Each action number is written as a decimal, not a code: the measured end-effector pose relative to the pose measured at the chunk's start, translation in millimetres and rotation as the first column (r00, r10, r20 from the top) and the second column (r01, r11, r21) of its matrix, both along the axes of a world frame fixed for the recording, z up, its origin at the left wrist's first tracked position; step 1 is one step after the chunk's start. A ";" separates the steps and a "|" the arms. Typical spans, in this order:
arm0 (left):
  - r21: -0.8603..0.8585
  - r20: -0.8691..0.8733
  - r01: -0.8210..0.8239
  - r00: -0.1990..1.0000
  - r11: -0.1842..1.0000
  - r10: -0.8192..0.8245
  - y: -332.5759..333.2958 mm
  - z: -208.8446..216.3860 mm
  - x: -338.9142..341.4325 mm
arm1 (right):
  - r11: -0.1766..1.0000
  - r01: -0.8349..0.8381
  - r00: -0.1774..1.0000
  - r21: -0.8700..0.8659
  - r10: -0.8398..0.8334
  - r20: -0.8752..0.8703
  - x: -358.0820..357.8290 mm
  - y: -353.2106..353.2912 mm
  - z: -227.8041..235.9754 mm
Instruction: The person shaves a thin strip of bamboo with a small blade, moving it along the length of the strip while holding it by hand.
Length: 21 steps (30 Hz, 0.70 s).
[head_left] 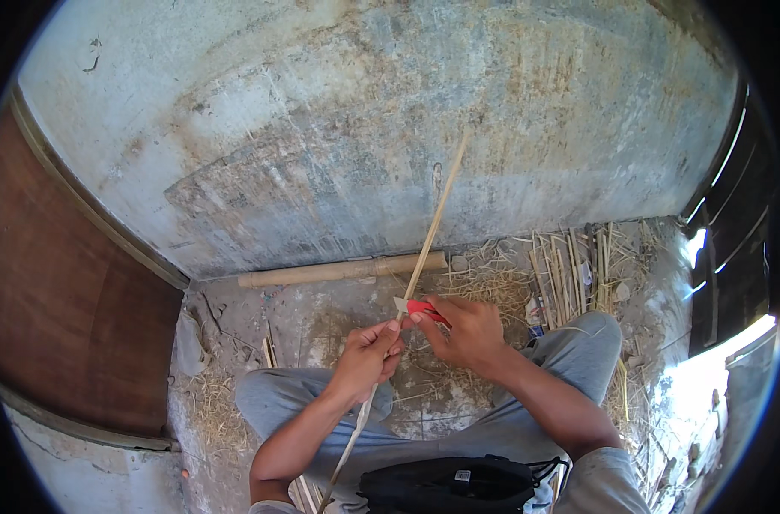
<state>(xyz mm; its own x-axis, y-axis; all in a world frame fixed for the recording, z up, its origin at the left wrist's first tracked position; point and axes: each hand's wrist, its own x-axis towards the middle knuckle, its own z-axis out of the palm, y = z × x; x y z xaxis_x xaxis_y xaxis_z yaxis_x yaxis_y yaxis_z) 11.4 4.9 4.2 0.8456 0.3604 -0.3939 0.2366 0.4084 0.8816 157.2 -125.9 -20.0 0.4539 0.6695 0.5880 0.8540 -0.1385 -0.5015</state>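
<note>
A long, thin bamboo strip [436, 221] slants up from my lap toward the wall. My left hand [366, 360] is closed around it, with the lower part of the strip running down past my left forearm. In my right hand [470, 332] is a red-handled knife [426, 311], gripped close beside my left fingers. Its short pale blade [401, 304] lies against the strip just above my left thumb. My right fingers partly cover the handle.
A thick bamboo pole [338, 270] lies along the wall's foot. Split bamboo sticks [570, 274] and shavings [493, 291] are at the right. A black bag [450, 484] rests on my lap. To the left are a brown door [73, 291] and a plastic bag [192, 343].
</note>
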 end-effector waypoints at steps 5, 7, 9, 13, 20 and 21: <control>-0.054 0.002 -0.002 1.000 0.999 0.002 -1.4 5.4 -0.3 | 0.996 0.033 0.998 0.085 -0.036 0.043 2.0 3.0 -3.1; -0.061 -0.014 -0.008 1.000 0.998 0.007 -1.0 3.9 -0.7 | 0.998 0.039 0.998 0.059 -0.042 0.048 3.4 2.5 -1.9; -0.043 -0.003 -0.011 1.000 0.999 0.011 -1.1 1.9 -0.3 | 0.998 0.045 0.998 0.032 -0.047 0.052 3.5 2.5 -1.1; 0.002 0.010 -0.026 1.000 1.000 0.026 -2.9 3.0 0.6 | 0.996 0.069 0.996 0.053 -0.072 0.051 4.0 4.6 -0.8; 0.006 -0.002 0.009 1.000 1.000 -0.009 -8.9 7.1 -0.5 | 0.988 0.151 0.988 -0.011 -0.152 -0.011 21.2 1.9 12.6; 0.017 -0.004 0.006 1.000 1.000 -0.006 -9.0 5.7 -1.8 | 0.988 0.153 0.988 -0.010 -0.153 -0.013 21.5 2.8 11.8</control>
